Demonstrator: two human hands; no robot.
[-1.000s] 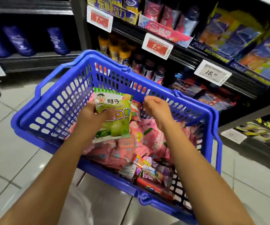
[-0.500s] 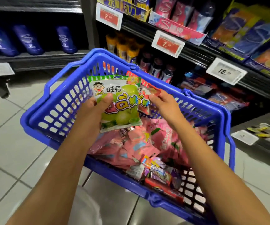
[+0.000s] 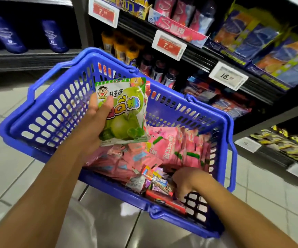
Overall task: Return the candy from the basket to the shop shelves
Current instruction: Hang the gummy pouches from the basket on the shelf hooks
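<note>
Head view: the left hand holds a green apple candy bag upright above the blue basket, fingers curled round its edge, seemingly mid-sorting. The right hand reaches among small wrapped sweets in the basket's near corner; its fingers' grip cannot be told. Next, likely, matching the glossy bag to its place on the shelves.

Blue basket; candy packets inside

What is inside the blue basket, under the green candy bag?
Inside the blue basket, pink candy bags fill the middle; small mixed wrapped candies lie near the right hand. The left hand and green candy bag hide what lies beneath.
</note>
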